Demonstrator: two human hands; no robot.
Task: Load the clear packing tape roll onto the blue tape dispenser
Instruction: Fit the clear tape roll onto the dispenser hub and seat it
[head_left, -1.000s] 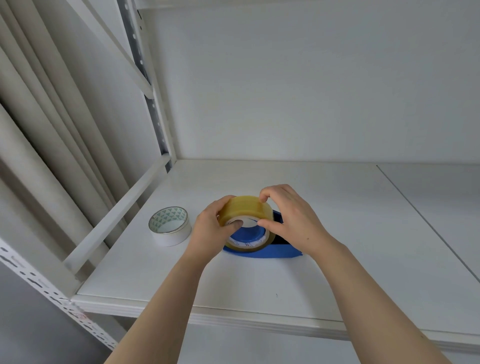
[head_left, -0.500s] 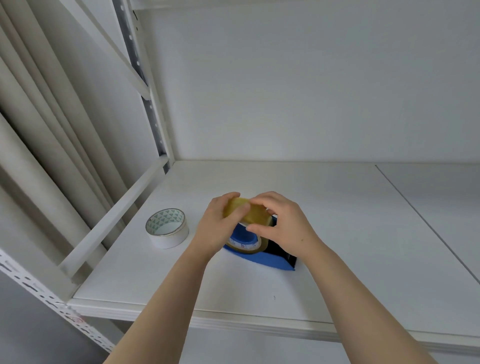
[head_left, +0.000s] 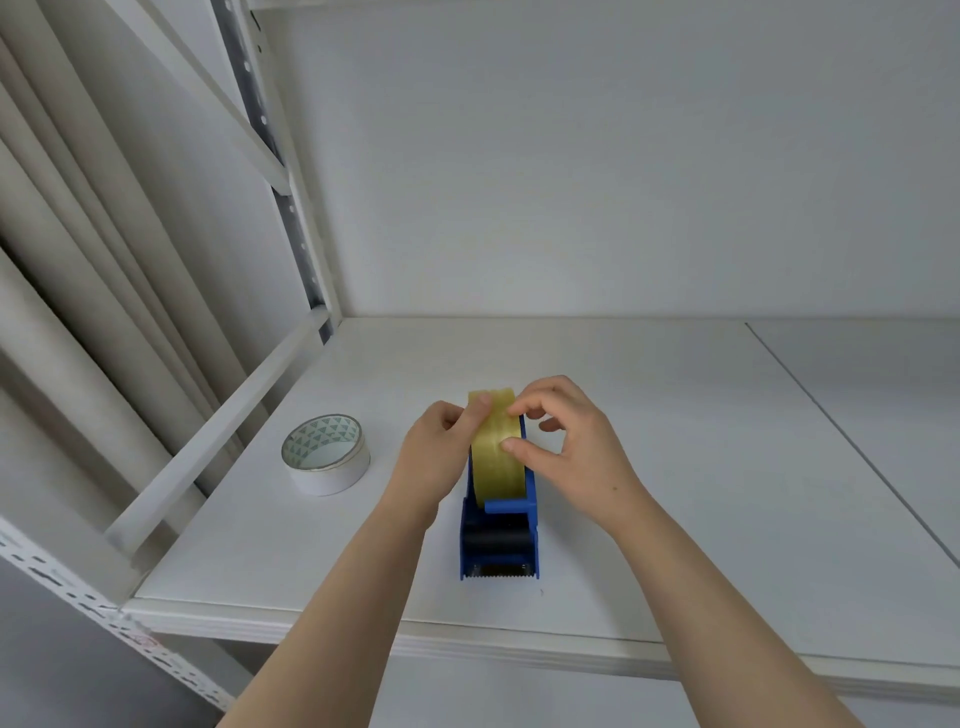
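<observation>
The blue tape dispenser (head_left: 500, 540) stands upright on the white shelf (head_left: 675, 467), its toothed cutting end pointing toward me. The yellowish clear packing tape roll (head_left: 496, 462) sits on edge in the dispenser's cradle. My left hand (head_left: 441, 462) grips the roll's left side with the thumb on its top. My right hand (head_left: 566, 447) pinches the roll's right edge with thumb and forefinger. The roll's core and the hub are hidden.
A second white tape roll (head_left: 326, 460) with a triangle-patterned liner lies flat to the left. A white rail (head_left: 223, 431) and perforated upright (head_left: 270, 150) bound the shelf's left side. The shelf's front edge (head_left: 467, 644) is close to me. A seam (head_left: 852, 447) crosses the shelf at right.
The dispenser has gone from lying on its side to standing upright with its cutter toward me. The clear roll has turned on edge with it, both hands still on it.
</observation>
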